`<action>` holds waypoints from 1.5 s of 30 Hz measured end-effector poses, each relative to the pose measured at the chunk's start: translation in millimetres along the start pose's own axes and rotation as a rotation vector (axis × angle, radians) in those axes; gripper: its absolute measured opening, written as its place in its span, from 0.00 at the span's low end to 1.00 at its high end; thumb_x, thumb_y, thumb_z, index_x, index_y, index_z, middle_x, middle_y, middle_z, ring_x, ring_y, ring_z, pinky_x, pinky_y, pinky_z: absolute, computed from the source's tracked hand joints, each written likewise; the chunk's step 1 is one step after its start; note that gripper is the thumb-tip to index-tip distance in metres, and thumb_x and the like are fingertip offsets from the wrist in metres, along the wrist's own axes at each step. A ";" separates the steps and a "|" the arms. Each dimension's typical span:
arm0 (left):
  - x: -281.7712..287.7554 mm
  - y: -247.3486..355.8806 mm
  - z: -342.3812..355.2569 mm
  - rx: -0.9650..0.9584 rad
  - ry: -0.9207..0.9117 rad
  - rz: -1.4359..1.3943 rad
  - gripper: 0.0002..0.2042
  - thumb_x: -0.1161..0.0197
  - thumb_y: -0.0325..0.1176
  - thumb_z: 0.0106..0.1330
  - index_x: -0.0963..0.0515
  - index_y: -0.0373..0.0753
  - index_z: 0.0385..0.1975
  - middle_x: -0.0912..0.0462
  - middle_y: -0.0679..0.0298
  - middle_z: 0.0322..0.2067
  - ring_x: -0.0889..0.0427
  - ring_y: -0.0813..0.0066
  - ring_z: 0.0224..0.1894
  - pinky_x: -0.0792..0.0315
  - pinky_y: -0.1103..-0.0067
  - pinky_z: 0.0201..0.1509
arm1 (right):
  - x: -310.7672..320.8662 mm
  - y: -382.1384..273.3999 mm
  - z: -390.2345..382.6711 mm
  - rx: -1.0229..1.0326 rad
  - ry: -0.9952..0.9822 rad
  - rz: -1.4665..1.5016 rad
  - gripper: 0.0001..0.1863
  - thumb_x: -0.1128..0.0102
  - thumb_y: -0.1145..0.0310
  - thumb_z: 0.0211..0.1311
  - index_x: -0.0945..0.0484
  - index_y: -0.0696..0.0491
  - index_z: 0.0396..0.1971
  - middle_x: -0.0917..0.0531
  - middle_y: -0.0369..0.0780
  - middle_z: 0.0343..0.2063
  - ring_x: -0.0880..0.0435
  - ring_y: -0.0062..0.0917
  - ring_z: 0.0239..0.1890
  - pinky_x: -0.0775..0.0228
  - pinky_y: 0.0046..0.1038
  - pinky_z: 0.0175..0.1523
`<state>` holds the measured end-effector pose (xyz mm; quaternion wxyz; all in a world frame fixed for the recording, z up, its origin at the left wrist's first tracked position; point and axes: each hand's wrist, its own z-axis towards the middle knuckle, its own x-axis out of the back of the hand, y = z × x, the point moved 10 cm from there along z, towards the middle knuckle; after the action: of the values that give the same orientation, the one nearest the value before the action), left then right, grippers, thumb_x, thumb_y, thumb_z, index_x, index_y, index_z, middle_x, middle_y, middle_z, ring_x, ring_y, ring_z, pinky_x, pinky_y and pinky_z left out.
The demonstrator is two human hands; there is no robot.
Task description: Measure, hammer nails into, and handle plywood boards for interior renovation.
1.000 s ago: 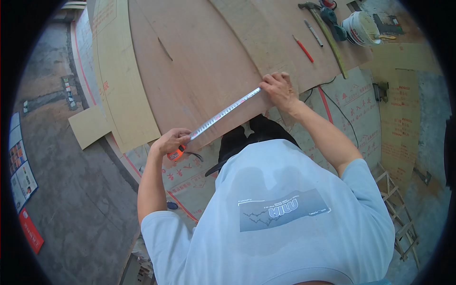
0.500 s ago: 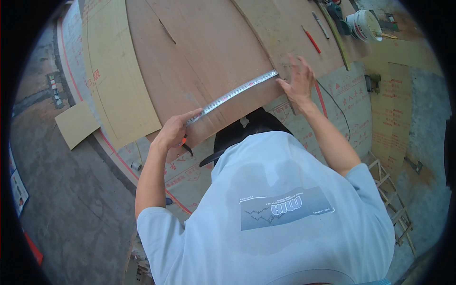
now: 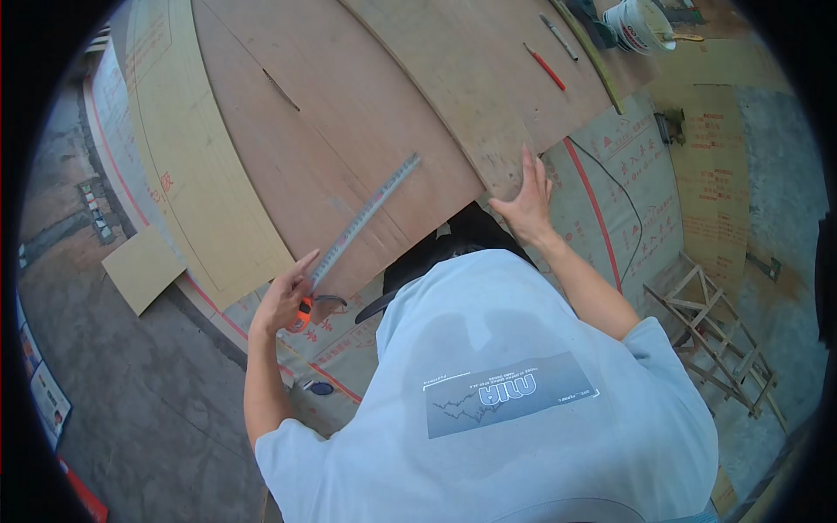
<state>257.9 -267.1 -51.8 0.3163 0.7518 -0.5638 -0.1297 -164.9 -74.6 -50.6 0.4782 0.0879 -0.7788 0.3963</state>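
Note:
My left hand (image 3: 283,296) is closed around an orange tape measure (image 3: 301,315) at the near left corner of a reddish plywood sheet (image 3: 349,113). Its silver blade (image 3: 366,214) runs out slantwise over the sheet, the free end away from both hands. My right hand (image 3: 528,207) is at the near end of a tan board strip (image 3: 436,74) lying on the plywood. Thumb and fingers are spread there and seem to touch the strip's end; how firmly, I cannot tell.
A thin dark stick (image 3: 282,90) lies on the plywood. A red pencil (image 3: 546,67) and a grey marker (image 3: 558,37) lie to the right, near a white bucket (image 3: 638,26). A curved tan panel (image 3: 187,157) is at left. A wooden frame (image 3: 719,327) stands on the floor at right.
The tape blade has swung from along the near edge, its end by my right hand, to a steeper slant with its end away from that hand. My right hand has come to the tan strip's end.

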 end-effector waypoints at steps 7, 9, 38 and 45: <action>-31.6 -13.9 7.1 0.099 -0.176 -0.252 0.21 0.54 0.20 0.72 0.28 0.35 0.63 0.21 0.66 0.30 0.23 0.81 0.30 0.25 0.80 0.38 | -11.4 15.1 -48.5 0.110 -0.026 -0.101 0.57 0.21 0.66 0.38 0.43 0.38 0.72 0.51 0.59 0.68 0.44 0.56 0.64 0.49 0.50 0.70; -40.2 -13.9 8.4 0.122 -0.271 -0.286 0.22 0.53 0.19 0.72 0.30 0.35 0.65 0.21 0.65 0.30 0.21 0.80 0.31 0.23 0.80 0.39 | -17.1 11.5 -49.4 0.119 -0.019 -0.098 0.56 0.21 0.65 0.38 0.42 0.37 0.71 0.51 0.59 0.68 0.44 0.56 0.64 0.50 0.50 0.70; -41.4 13.1 57.7 0.078 -0.334 -0.143 0.32 0.55 0.16 0.66 0.30 0.54 0.68 0.22 0.66 0.30 0.25 0.79 0.34 0.27 0.80 0.45 | -42.6 -64.5 -13.1 -0.003 0.092 0.052 0.47 0.19 0.61 0.39 0.36 0.45 0.63 0.42 0.48 0.69 0.40 0.50 0.66 0.43 0.46 0.69; -26.6 36.8 59.3 -0.129 -0.071 0.326 0.34 0.59 0.15 0.64 0.29 0.59 0.66 0.18 0.48 0.43 0.19 0.53 0.41 0.26 0.66 0.49 | -44.9 -57.2 -19.3 -0.003 0.077 0.031 0.46 0.20 0.61 0.41 0.36 0.46 0.63 0.43 0.50 0.69 0.41 0.50 0.67 0.44 0.47 0.69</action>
<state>188.2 -267.9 -78.6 0.3608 0.6236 -0.6794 -0.1392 -98.7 -110.3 -52.3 0.5017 0.0596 -0.7616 0.4058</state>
